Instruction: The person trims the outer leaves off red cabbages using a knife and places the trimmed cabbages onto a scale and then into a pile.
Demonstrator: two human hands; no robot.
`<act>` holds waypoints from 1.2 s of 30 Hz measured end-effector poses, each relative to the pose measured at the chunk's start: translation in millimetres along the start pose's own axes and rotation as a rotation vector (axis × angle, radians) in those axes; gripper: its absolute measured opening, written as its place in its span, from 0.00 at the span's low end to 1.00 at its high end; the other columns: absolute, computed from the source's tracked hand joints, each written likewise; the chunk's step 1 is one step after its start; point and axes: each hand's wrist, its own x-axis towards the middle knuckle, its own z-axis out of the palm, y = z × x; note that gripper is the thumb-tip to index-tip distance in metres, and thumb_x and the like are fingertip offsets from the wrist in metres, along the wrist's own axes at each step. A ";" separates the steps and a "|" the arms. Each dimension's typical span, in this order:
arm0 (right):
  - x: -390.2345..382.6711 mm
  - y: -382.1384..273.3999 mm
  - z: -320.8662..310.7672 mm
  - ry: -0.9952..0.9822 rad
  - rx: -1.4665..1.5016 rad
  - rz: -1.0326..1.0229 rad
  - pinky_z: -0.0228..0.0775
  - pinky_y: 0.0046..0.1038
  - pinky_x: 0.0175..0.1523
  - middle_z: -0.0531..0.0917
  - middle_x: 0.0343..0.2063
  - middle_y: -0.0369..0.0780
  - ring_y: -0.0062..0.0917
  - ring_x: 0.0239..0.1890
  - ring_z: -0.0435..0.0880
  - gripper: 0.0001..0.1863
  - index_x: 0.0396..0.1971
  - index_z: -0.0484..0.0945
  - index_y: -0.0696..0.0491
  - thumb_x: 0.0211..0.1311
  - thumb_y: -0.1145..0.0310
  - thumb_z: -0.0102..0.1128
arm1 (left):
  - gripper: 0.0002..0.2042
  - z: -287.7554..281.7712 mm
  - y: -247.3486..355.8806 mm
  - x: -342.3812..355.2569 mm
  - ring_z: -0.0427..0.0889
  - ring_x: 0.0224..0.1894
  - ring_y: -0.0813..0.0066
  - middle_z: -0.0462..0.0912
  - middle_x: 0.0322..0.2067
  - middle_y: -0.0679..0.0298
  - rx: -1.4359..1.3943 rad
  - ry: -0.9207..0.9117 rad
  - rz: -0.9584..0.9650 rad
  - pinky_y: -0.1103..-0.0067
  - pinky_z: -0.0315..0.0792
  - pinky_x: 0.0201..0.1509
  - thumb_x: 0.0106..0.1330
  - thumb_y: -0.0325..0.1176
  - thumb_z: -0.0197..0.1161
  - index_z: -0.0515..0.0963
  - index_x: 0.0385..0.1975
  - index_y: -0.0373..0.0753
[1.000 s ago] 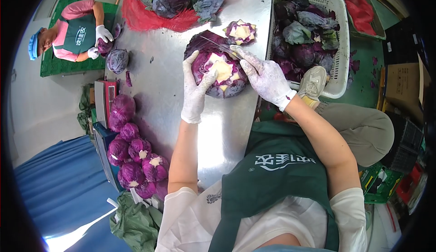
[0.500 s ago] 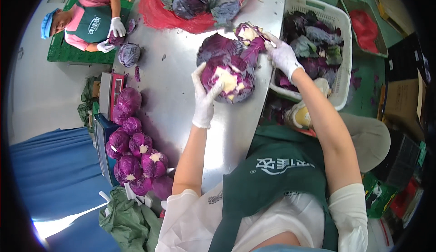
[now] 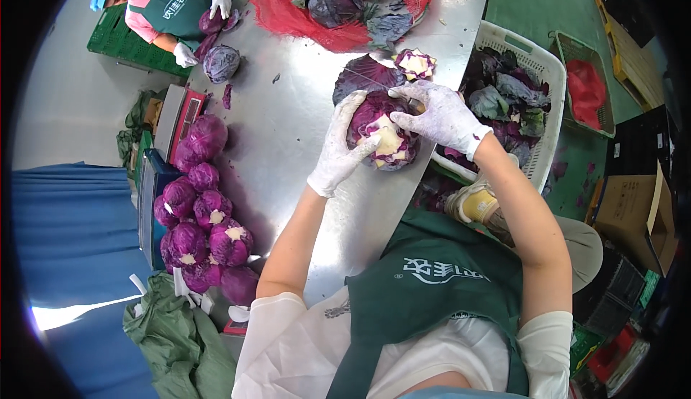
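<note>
A red cabbage (image 3: 390,147) with a pale cut base facing up sits on the metal table. My left hand (image 3: 340,146), in a white glove, grips its left side with the thumb near the cut base. My right hand (image 3: 445,115), also gloved, has its fingers and thumb on the upper right side. Just beyond lies a loose dark purple leaf (image 3: 363,79), partly behind the cabbage. A trimmed stump piece (image 3: 415,63) with a pale, purple-edged face rests beside the leaf. Between these two shows a small white thing, too little visible to name.
Trimmed red cabbages (image 3: 212,208) are piled at the table's left edge. A red mesh bag (image 3: 288,17) of untrimmed cabbages lies at the far side. Right of the table stands a white crate (image 3: 553,97) of leaves. A co-worker (image 3: 173,10) handles cabbage at far left.
My right hand has come from the stump piece at the far right onto the cabbage, leaving that piece on the table. My left hand stays on the cabbage. The whole view has shifted slightly.
</note>
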 end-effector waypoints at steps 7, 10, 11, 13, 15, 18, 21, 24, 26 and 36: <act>6.1 5.3 7.0 0.113 -0.426 0.095 0.72 0.40 0.41 0.80 0.28 0.49 0.43 0.33 0.80 0.14 0.36 0.77 0.55 0.49 0.66 0.54 | 0.35 -3.7 5.4 5.7 0.60 0.64 0.57 0.63 0.60 0.50 0.119 -0.090 0.033 0.69 0.53 0.67 0.53 0.42 0.66 0.62 0.60 0.34; 16.8 79.5 -23.1 0.265 -0.422 0.419 0.73 0.38 0.44 0.80 0.31 0.49 0.42 0.37 0.80 0.15 0.39 0.76 0.54 0.51 0.65 0.57 | 0.35 0.7 9.3 6.9 0.60 0.64 0.56 0.63 0.59 0.50 0.078 -0.098 0.030 0.68 0.54 0.67 0.54 0.43 0.65 0.61 0.60 0.37; 8.0 93.4 -34.3 0.356 -0.448 0.417 0.72 0.37 0.45 0.79 0.36 0.48 0.41 0.40 0.80 0.18 0.43 0.75 0.53 0.52 0.63 0.58 | 0.35 0.1 11.5 5.2 0.60 0.63 0.55 0.62 0.59 0.49 0.073 -0.051 -0.018 0.67 0.54 0.66 0.53 0.44 0.66 0.61 0.61 0.38; 1.0 81.4 -37.6 0.518 -0.510 0.411 0.71 0.32 0.49 0.76 0.44 0.48 0.37 0.47 0.77 0.26 0.51 0.70 0.51 0.55 0.53 0.58 | 0.38 -5.5 6.7 -1.8 0.60 0.59 0.53 0.60 0.54 0.49 0.115 0.029 -0.073 0.66 0.56 0.65 0.51 0.44 0.68 0.60 0.62 0.41; -6.6 75.7 -26.4 0.539 -0.374 0.302 0.70 0.33 0.52 0.73 0.47 0.49 0.38 0.51 0.74 0.30 0.56 0.65 0.52 0.57 0.51 0.55 | 0.38 -5.6 8.7 -7.0 0.60 0.57 0.53 0.60 0.51 0.50 0.182 0.019 -0.188 0.66 0.56 0.64 0.50 0.44 0.69 0.60 0.62 0.42; -33.5 48.9 18.8 0.524 -0.307 0.066 0.65 0.34 0.55 0.73 0.44 0.51 0.44 0.47 0.73 0.23 0.54 0.68 0.58 0.63 0.60 0.51 | 0.39 -2.0 18.8 -9.6 0.61 0.53 0.56 0.59 0.46 0.54 0.325 0.058 -0.298 0.67 0.58 0.61 0.47 0.43 0.71 0.60 0.59 0.38; -54.8 32.0 50.3 0.448 -0.070 0.117 0.66 0.34 0.54 0.76 0.44 0.51 0.43 0.47 0.75 0.21 0.53 0.70 0.54 0.66 0.58 0.45 | 0.36 3.3 9.6 -12.8 0.64 0.52 0.62 0.61 0.44 0.53 0.231 0.235 -0.305 0.68 0.62 0.58 0.47 0.41 0.73 0.57 0.50 0.32; -61.0 21.7 61.4 0.275 0.174 0.251 0.69 0.35 0.51 0.77 0.47 0.48 0.40 0.47 0.78 0.22 0.56 0.68 0.51 0.67 0.56 0.42 | 0.35 3.6 25.1 -11.9 0.68 0.49 0.66 0.63 0.43 0.56 -0.356 0.221 -0.487 0.72 0.67 0.54 0.48 0.37 0.73 0.54 0.48 0.35; -61.4 14.0 69.3 0.208 0.132 0.219 0.72 0.38 0.46 0.78 0.46 0.48 0.44 0.41 0.79 0.24 0.59 0.65 0.50 0.67 0.56 0.41 | 0.34 2.2 16.0 -19.3 0.70 0.48 0.69 0.64 0.43 0.57 -0.230 0.182 -0.551 0.75 0.69 0.52 0.49 0.35 0.72 0.52 0.46 0.37; -52.4 14.5 65.9 0.205 -0.136 -0.011 0.71 0.46 0.30 0.80 0.24 0.51 0.49 0.21 0.77 0.28 0.64 0.54 0.47 0.67 0.55 0.41 | 0.38 3.7 24.3 -21.1 0.68 0.56 0.68 0.66 0.55 0.57 -0.485 0.114 -0.467 0.74 0.63 0.61 0.52 0.30 0.69 0.56 0.63 0.40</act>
